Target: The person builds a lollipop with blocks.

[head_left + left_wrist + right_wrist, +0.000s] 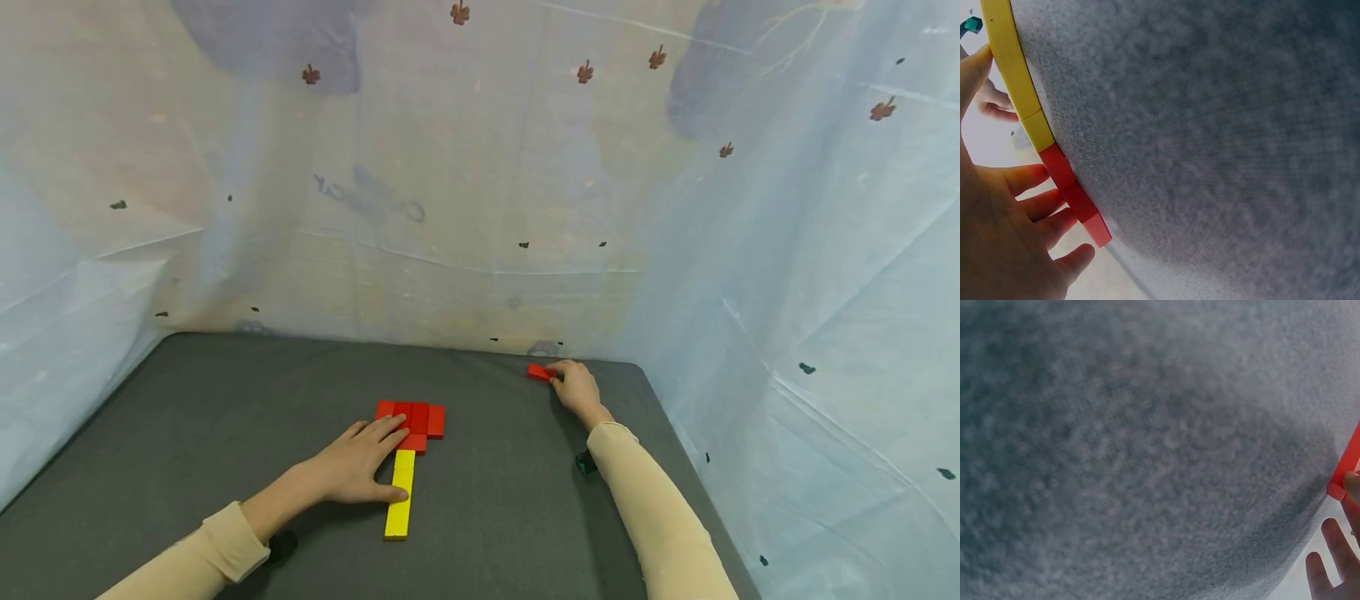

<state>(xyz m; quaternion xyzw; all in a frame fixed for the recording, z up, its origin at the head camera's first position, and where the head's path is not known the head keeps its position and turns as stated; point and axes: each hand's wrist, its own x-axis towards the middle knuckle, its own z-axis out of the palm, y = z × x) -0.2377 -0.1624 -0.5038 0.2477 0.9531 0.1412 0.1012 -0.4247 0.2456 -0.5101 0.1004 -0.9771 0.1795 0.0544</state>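
Observation:
Flat red blocks (pixel 437 421) lie side by side in a staggered cluster on the dark table. A straight strip of yellow blocks (pixel 401 479) runs from the cluster toward the near edge. My left hand (pixel 348 467) has its fingers spread, the fingertips on the red blocks and the thumb at the yellow strip. The left wrist view shows these fingers along the side of the red blocks (pixel 1075 199). Farther back on the right, my right hand (pixel 577 390) pinches a separate red block (pixel 537 372) by one end, between thumb and fingers. The right wrist view catches this block (pixel 1349 453) only at its edge.
The dark grey table (pixel 480 517) has a rounded far corner on each side. A pale printed plastic sheet (pixel 480 167) hangs behind it and along the sides. Dark wrist devices sit under both cream sleeves (pixel 645 492).

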